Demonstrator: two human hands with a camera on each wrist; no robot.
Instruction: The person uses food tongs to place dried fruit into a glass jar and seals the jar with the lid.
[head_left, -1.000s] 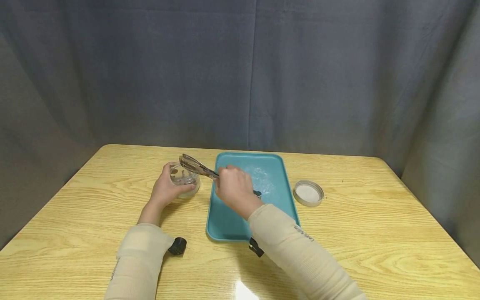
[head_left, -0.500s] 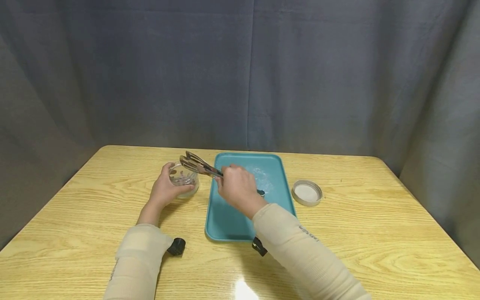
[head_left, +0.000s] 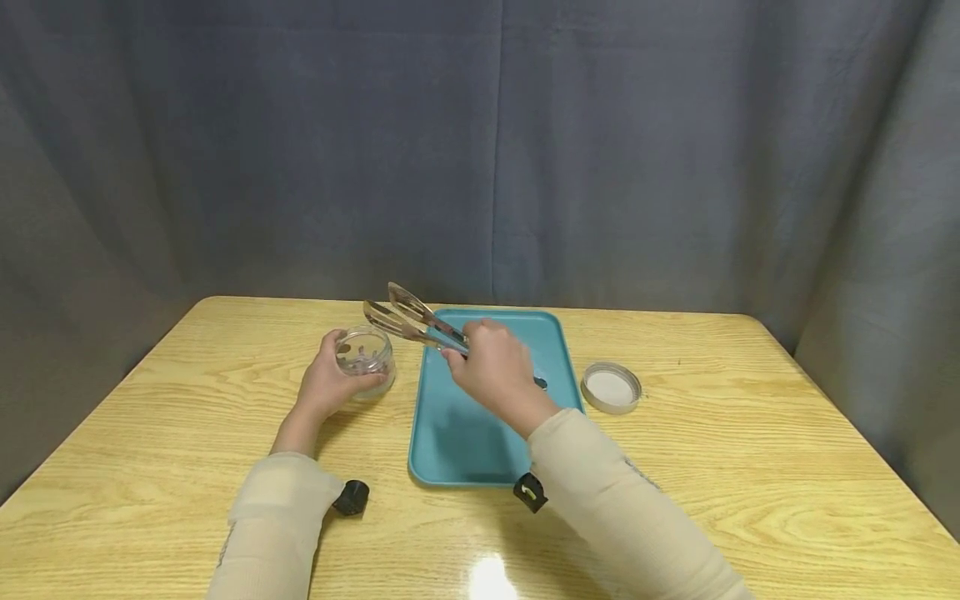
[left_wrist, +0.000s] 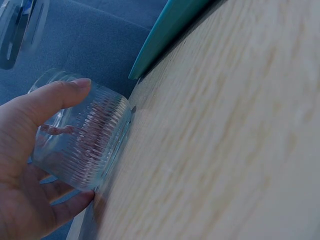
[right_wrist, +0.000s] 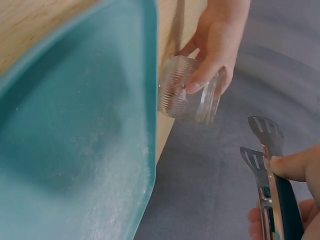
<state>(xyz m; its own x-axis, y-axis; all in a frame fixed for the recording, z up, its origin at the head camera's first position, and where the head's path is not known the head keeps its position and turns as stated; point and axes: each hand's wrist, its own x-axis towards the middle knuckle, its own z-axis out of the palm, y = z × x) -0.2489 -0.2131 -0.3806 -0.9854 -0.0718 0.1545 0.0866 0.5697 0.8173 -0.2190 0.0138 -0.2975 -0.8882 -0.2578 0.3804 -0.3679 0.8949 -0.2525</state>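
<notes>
My left hand [head_left: 328, 383] grips a clear ribbed glass jar [left_wrist: 82, 135] from its left side, thumb and fingers around the wall. The jar stands lidless on the table, with small reddish-brown pieces inside whose kind I cannot tell. In my right hand [head_left: 495, 367] I hold metal tongs [head_left: 412, 317] with dark green handles [right_wrist: 289, 207]. Their two slotted heads [right_wrist: 266, 131] are spread apart with nothing between them, up and to the right of the jar's mouth. Beneath the right hand lies a teal tray [head_left: 457, 450] with white powder [right_wrist: 107, 200] scattered over part of it.
A round lid [head_left: 611, 387] with a white inside lies on the wooden table [head_left: 750, 433], right of the tray. Black wrist devices [head_left: 352, 497] sit by both forearms. A grey curtain [head_left: 360, 150] hangs behind the table.
My right hand has drawn the tongs to the right and up, away from the jar's mouth, and the tong heads have spread wider. My left hand stays on the jar.
</notes>
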